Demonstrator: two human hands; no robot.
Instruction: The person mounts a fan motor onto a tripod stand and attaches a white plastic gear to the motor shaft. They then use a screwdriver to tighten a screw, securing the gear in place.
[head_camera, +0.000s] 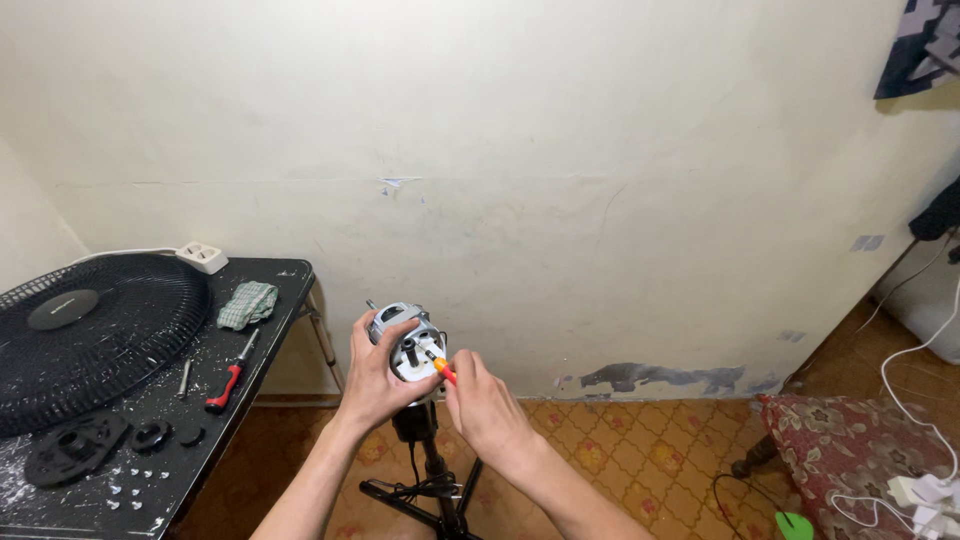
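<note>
Left hand (375, 375) wraps around the silver round metal fan motor (405, 340), fingers curled over its left side and top, holding it firmly. The motor sits on top of a black stand pole (432, 455) that drops straight down between the two forearms to black tripod legs on the floor. Right hand (478, 400) is closed narrow around a small screwdriver with an orange-and-yellow handle (441, 368), tip set against the motor's face just right of the short dark shaft; exact contact point too small to tell. Both hands are touching or nearly touching, right hand just below-right of the motor. Well left of the left hand is a black table (270, 300) with white specks across it. On it: a large round black plastic fan grille (100, 330), farthest left; a red-and-black handled screwdriver (230, 375), nearest the left hand; a green-checked cloth, crumpled (247, 303), above that; a black round fan part (75, 450) and smaller black rings near the table's front edge. A white power strip (202, 257) is at the table's back. Far right of the right hand there's a patterned red cushion (850, 440) with white cables over it. Floor under the hands is orange patterned tile (640, 460).
</note>
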